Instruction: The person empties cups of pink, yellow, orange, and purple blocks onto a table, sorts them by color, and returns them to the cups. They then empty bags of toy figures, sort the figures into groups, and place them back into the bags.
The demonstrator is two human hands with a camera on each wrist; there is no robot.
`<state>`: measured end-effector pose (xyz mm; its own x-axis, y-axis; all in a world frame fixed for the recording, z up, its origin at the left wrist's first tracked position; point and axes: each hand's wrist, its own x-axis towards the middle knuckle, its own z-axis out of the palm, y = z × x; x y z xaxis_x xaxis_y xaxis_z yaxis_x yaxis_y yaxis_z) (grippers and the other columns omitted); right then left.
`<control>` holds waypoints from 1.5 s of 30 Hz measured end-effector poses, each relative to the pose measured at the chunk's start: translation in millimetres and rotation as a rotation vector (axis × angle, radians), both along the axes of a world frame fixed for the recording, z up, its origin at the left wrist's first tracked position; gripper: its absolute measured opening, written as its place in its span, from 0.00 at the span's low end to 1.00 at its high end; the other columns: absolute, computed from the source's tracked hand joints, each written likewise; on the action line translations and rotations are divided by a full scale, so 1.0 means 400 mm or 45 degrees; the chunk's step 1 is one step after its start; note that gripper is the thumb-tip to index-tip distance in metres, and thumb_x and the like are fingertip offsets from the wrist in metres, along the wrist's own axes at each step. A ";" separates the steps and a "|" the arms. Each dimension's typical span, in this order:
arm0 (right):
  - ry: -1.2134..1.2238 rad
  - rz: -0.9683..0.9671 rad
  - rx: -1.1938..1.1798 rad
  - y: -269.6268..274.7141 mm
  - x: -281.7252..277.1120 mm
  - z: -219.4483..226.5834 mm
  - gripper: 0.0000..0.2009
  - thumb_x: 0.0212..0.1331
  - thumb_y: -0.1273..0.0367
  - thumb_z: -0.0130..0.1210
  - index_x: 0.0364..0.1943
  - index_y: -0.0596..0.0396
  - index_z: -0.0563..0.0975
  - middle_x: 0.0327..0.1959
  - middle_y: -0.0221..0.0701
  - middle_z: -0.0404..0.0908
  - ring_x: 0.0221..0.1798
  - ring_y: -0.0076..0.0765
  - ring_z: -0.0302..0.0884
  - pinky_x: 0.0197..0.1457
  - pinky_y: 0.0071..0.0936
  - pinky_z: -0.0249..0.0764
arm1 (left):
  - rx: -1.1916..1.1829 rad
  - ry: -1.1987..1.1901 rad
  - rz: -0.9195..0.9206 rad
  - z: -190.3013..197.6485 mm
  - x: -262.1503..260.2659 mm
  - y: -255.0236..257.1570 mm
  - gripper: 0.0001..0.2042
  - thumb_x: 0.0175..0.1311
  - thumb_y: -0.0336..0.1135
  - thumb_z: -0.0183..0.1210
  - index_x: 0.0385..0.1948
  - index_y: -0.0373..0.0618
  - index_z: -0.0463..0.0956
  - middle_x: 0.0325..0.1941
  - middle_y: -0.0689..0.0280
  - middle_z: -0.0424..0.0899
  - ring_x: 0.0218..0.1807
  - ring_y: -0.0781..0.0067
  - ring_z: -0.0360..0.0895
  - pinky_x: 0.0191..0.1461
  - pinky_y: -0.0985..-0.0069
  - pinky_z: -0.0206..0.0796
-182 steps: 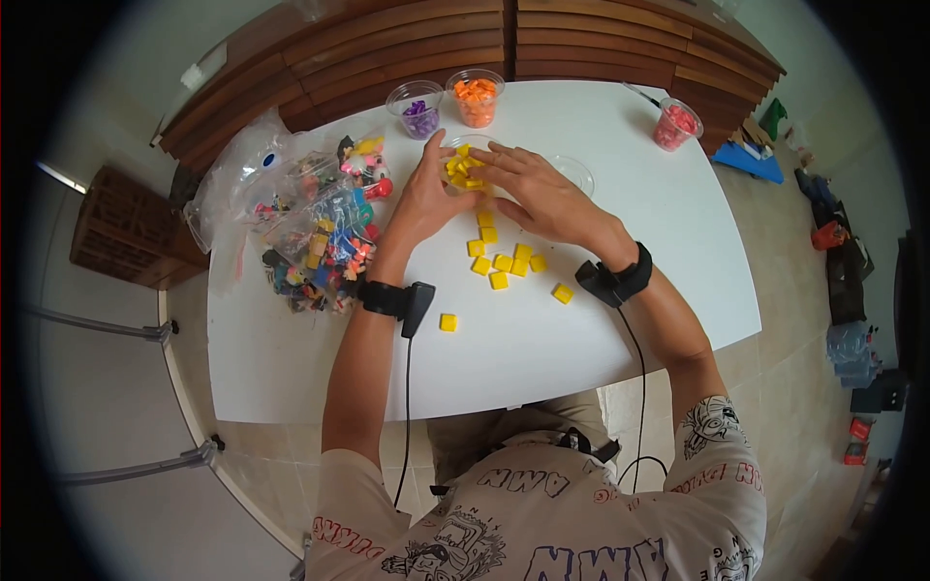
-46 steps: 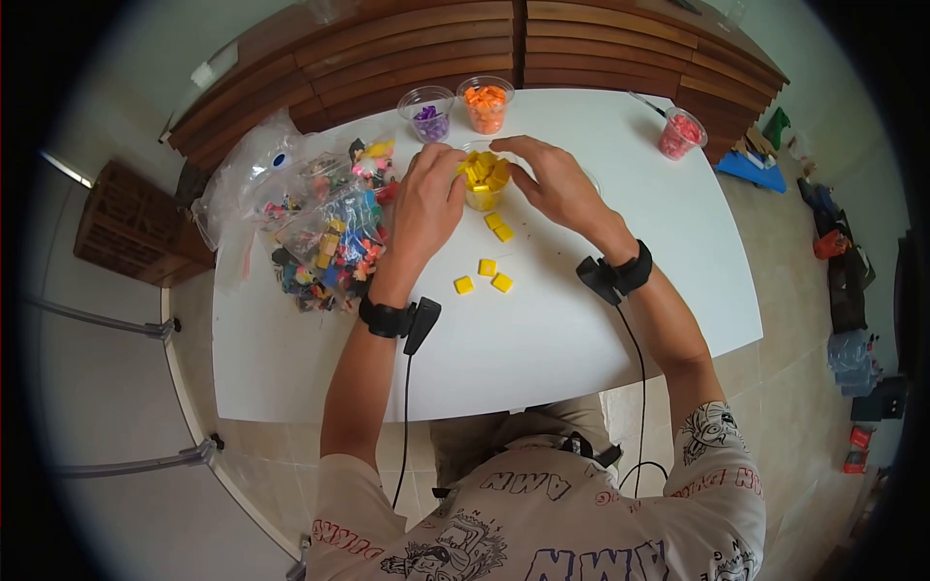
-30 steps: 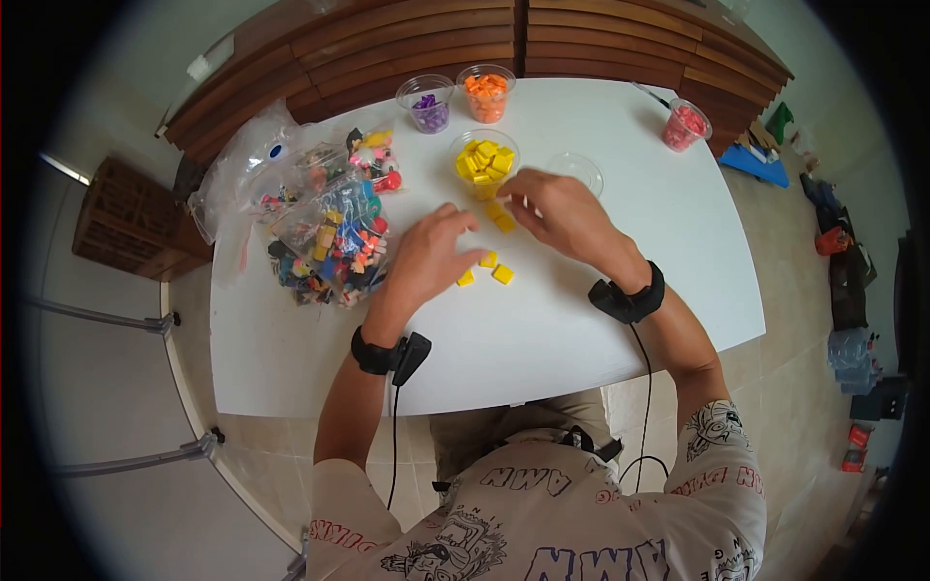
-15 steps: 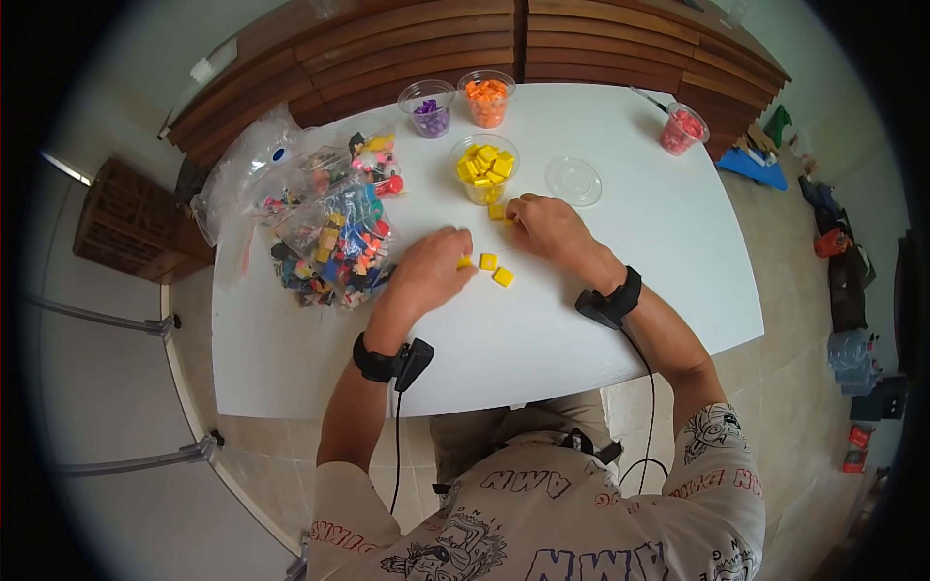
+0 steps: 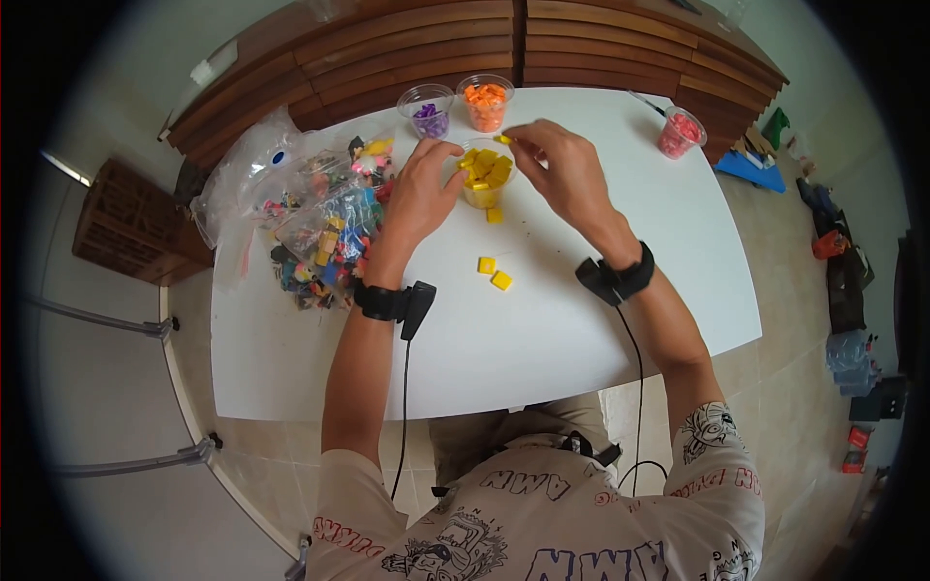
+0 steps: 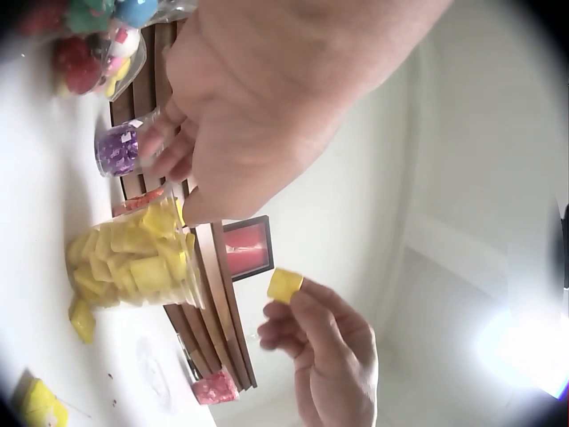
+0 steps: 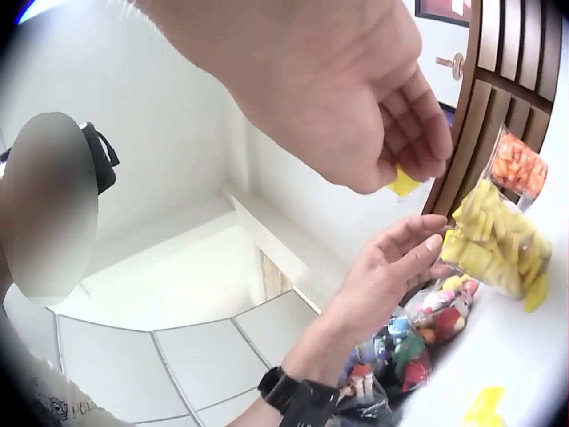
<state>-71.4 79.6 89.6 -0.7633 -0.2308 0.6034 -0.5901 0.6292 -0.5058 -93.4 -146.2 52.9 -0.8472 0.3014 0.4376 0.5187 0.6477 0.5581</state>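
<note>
Right hand pinches one yellow tile beside the filled cup

Right hand (image 5: 573, 176): thumb and fingers pinch a yellow tile (image 6: 284, 286), held raised beside the rim of the clear cup (image 5: 484, 198). Left hand (image 5: 418, 201): fingers loosely bent and slightly apart, thumb near the cup's rim, on the side opposite the right hand; whether it touches the rim, cannot tell.

Cup stands upright on the white surface (image 5: 581, 334), heaped with yellow tiles (image 5: 489, 167). One loose tile (image 5: 494, 216) lies just beside it, on the person's side; a pair of tiles (image 5: 487, 264) lies close together, nearer the person.

Purple cup (image 5: 430, 120) and orange cup (image 5: 485, 107) stand side by side beyond; pink cup (image 5: 681, 134) well apart, right. Clear bags of small figures (image 5: 334, 228) lie left of the left hand.
</note>
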 end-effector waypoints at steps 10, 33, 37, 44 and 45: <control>0.138 0.080 0.238 -0.008 -0.061 -0.094 0.13 0.62 0.74 0.61 0.50 0.57 0.86 0.53 0.39 0.84 0.56 0.48 0.82 0.58 0.40 0.80 | -0.003 0.050 -0.025 0.001 0.052 0.006 0.13 0.70 0.35 0.64 0.51 0.38 0.81 0.65 0.51 0.78 0.66 0.47 0.77 0.70 0.61 0.68; -0.526 0.466 0.535 -0.027 0.156 -0.177 0.16 0.56 0.72 0.68 0.48 0.58 0.77 0.44 0.41 0.81 0.42 0.54 0.84 0.47 0.46 0.80 | 0.085 -0.154 -0.004 -0.023 -0.066 0.063 0.16 0.64 0.36 0.68 0.50 0.40 0.79 0.53 0.52 0.81 0.58 0.47 0.79 0.63 0.60 0.71; -0.627 0.493 0.482 -0.008 0.133 -0.163 0.15 0.55 0.73 0.67 0.46 0.57 0.79 0.44 0.41 0.82 0.41 0.53 0.84 0.46 0.46 0.80 | 0.153 -0.057 0.111 -0.034 -0.076 0.045 0.16 0.66 0.35 0.66 0.52 0.40 0.78 0.54 0.53 0.82 0.57 0.48 0.81 0.62 0.59 0.72; -0.357 0.284 0.092 0.013 0.022 -0.015 0.15 0.54 0.72 0.67 0.47 0.56 0.82 0.43 0.42 0.84 0.43 0.51 0.85 0.49 0.42 0.81 | 0.391 -0.144 0.040 -0.070 -0.085 0.019 0.14 0.69 0.34 0.63 0.53 0.41 0.79 0.53 0.54 0.85 0.50 0.53 0.84 0.56 0.60 0.76; -0.316 0.205 0.073 0.002 0.000 0.010 0.15 0.55 0.72 0.66 0.48 0.57 0.82 0.44 0.43 0.84 0.43 0.51 0.85 0.50 0.43 0.81 | 0.265 -0.159 0.032 -0.069 -0.086 0.012 0.14 0.71 0.33 0.61 0.55 0.42 0.79 0.56 0.56 0.84 0.53 0.58 0.84 0.54 0.65 0.77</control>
<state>-71.2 80.3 93.6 -0.8368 -0.3892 0.3852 -0.5472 0.5692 -0.6136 -127.8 -141.5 25.3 -0.9047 0.1934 0.3796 0.4223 0.5239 0.7397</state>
